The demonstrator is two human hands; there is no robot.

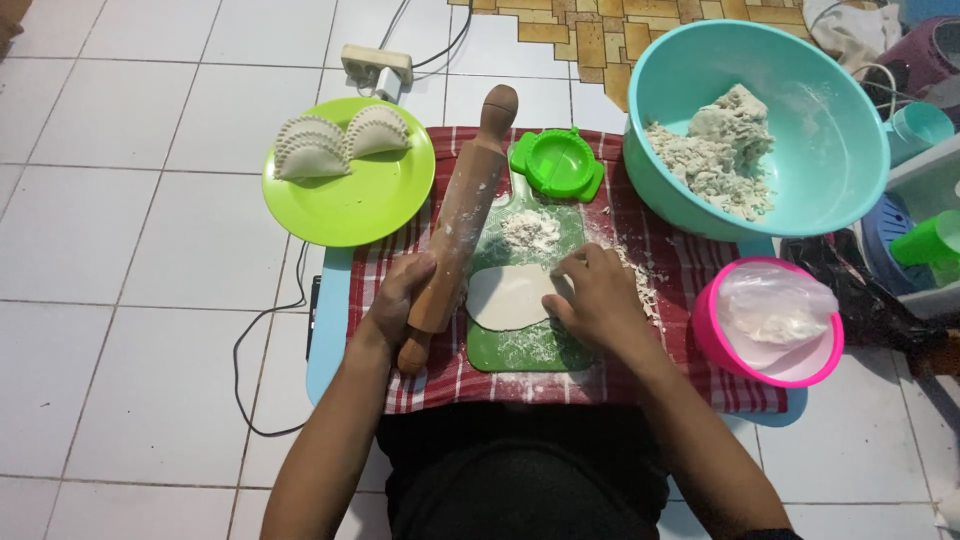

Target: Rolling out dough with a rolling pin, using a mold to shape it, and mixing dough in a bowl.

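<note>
A flat round of white dough [505,296] lies on a green cutting board [520,350] over a red checked cloth [690,270]. My right hand [595,295] rests on the right edge of the dough, fingers bent onto it. My left hand [400,295] grips the lower part of a wooden rolling pin [460,215], which lies tilted along the board's left side. A small heap of flour [530,230] sits at the board's far end. A green folding dumpling mould [557,163] lies open beyond it.
A lime plate [350,200] at left holds two crimped dumplings [340,140]. A turquoise bowl [830,110] at right holds crumbly dough. A pink bowl [770,320] holds a plastic bag of flour. A power strip [377,68] and a black cable [265,330] lie on the white tiles.
</note>
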